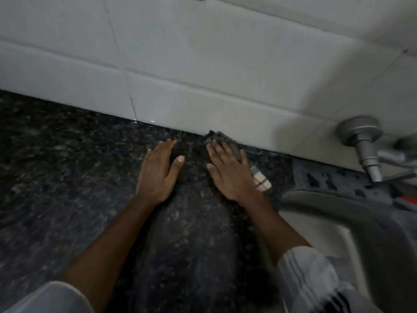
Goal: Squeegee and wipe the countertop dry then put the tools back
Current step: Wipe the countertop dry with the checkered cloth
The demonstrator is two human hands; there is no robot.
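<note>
The dark speckled granite countertop (67,166) fills the lower left and middle of the head view. My right hand (228,172) lies flat, fingers spread, pressing a dark grey cloth (220,137) against the counter where it meets the tiled wall. A pale, striped end of the cloth (261,178) sticks out to the right of that hand. My left hand (158,172) rests flat on the bare counter just to the left, fingers together, holding nothing. No squeegee is in view.
White wall tiles (203,64) rise behind the counter. A metal wall tap (361,141) juts out at the right, above a sink (338,222) whose rim starts close to my right forearm. A grey patterned mat (327,177) lies behind the sink.
</note>
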